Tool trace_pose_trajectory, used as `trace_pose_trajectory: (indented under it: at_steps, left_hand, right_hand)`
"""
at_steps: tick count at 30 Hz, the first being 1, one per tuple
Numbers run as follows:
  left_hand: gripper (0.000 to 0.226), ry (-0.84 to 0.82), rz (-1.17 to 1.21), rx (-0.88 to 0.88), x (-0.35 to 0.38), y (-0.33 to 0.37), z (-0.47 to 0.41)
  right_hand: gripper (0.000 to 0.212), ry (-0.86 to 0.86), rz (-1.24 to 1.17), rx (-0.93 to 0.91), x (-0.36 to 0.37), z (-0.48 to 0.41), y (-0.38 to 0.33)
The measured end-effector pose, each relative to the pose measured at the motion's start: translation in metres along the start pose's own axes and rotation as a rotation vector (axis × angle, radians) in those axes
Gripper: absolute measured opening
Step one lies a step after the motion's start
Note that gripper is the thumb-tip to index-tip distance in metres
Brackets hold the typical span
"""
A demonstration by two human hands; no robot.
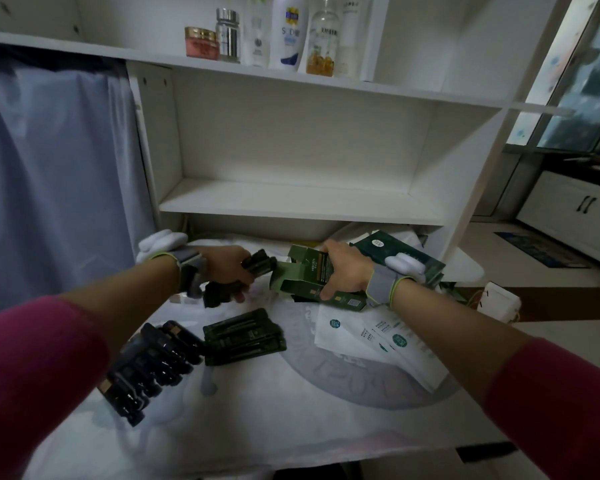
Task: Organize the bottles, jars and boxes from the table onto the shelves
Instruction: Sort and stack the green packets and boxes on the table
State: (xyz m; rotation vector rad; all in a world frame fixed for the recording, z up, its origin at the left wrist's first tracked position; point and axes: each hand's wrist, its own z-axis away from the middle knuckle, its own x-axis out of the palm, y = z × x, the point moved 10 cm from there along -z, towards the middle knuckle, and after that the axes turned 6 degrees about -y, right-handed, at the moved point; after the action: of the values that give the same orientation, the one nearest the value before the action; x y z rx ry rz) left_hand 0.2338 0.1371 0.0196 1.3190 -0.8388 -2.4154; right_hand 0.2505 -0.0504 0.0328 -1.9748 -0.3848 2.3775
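My left hand [227,268] grips a bundle of dark sachets [258,264] at the mouth of an open green box [309,277]. My right hand [345,268] holds that box, tilted, above the table [257,410]. More dark sachets [153,365] lie in a fanned row at the table's left, and a green stack of sachets [243,336] lies beside them. White packets [371,341] lie at the right. A dark green box [392,252] rests behind my right wrist. The upper shelf [222,62] holds a pink jar [202,42], a silver-capped jar [228,36] and several bottles [288,32].
The middle shelf [291,202] of the white unit stands straight ahead above the table. A blue curtain [56,168] hangs at the left. A white bag [499,301] sits on the floor at the right, past the table's edge.
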Motion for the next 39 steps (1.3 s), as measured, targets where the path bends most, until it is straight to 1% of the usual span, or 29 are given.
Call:
trace_pose_trajectory:
  at_steps: [1,3,9,13,17,21,26,30,32,34,36,38,39]
  left_hand:
    - [0.010,0.003,0.068,0.022,-0.003,0.006,0.004]
    - [0.011,0.008,0.089,0.050,-0.007,0.016,0.007]
    - [0.019,-0.011,-0.078,0.043,0.000,0.033,0.011]
    - [0.023,-0.009,-0.197,0.086,0.002,0.050,0.013]
    - [0.027,-0.014,-0.088,0.118,0.007,0.060,0.013]
    - [0.032,-0.004,-0.055,0.101,0.006,0.058,0.014]
    - [0.027,0.063,-0.001,0.077,-0.003,0.052,0.016]
    - [0.028,0.083,0.023,0.167,-0.002,0.067,0.020]
    - [0.028,0.093,0.020,0.168,-0.003,0.069,0.020]
    - [0.026,0.092,-0.006,0.151,-0.002,0.067,0.022]
    - [0.022,0.069,0.060,0.174,0.001,0.067,0.022]
    - [0.016,0.106,0.106,0.204,-0.002,0.066,0.023]
    - [0.013,0.141,0.072,0.199,-0.006,0.064,0.023]
  right_hand:
    - [0.086,0.009,-0.002,-0.004,-0.002,0.002,-0.002]
    - [0.085,0.022,-0.012,-0.015,-0.004,0.005,-0.004]
    - [0.087,0.040,-0.020,-0.090,-0.008,0.020,-0.018]
    - [0.087,0.034,-0.060,-0.144,-0.006,0.025,-0.028]
    - [0.087,0.044,-0.117,-0.185,-0.009,0.029,-0.032]
    - [0.086,0.077,-0.123,-0.182,-0.014,0.032,-0.028]
    - [0.084,0.084,-0.128,-0.156,-0.017,0.034,-0.022]
    - [0.084,0.083,-0.129,-0.147,-0.016,0.034,-0.025]
    - [0.084,0.089,-0.129,-0.145,-0.016,0.033,-0.026]
    - [0.084,0.092,-0.133,-0.140,-0.016,0.033,-0.026]
    - [0.084,0.093,-0.124,-0.136,-0.015,0.033,-0.026]
    - [0.084,0.088,-0.118,-0.126,-0.014,0.033,-0.023]
    - [0.083,0.080,-0.118,-0.115,-0.013,0.033,-0.021]
